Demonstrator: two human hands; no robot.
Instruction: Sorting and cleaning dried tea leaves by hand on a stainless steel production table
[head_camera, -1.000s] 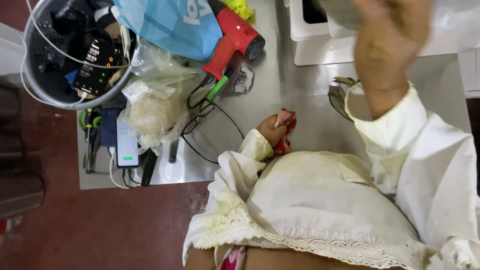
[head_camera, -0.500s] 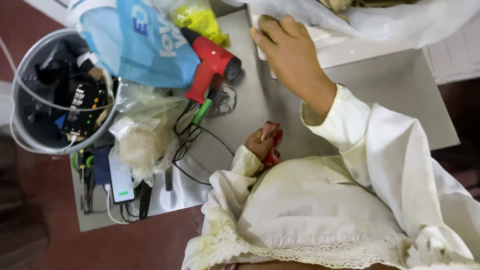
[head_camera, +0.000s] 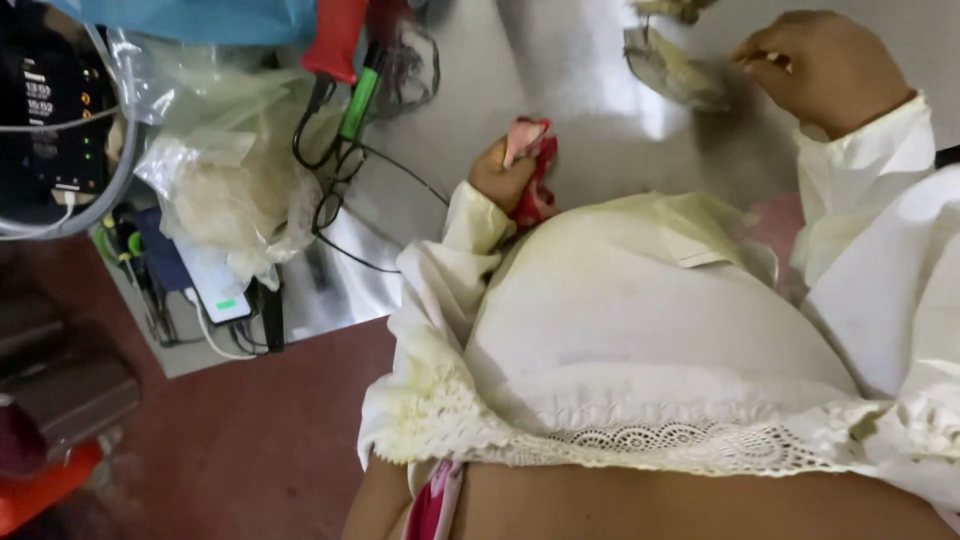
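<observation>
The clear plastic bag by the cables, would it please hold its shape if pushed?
Probably not: the bag looks thin and crumpled, so it would likely buckle. Its pale lumpy filling seems soft and light. It may slide easily on the shiny metal table.

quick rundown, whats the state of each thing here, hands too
left hand: closed around a red cloth, resting on the metal table
right hand: fingers curled, pinching a thin pale piece at the table's far side
phone: lying flat, cable plugged in, screen lit with a green mark
clear plastic bag: crumpled, bulging with pale contents
black cables: tangled loose on the table
</observation>
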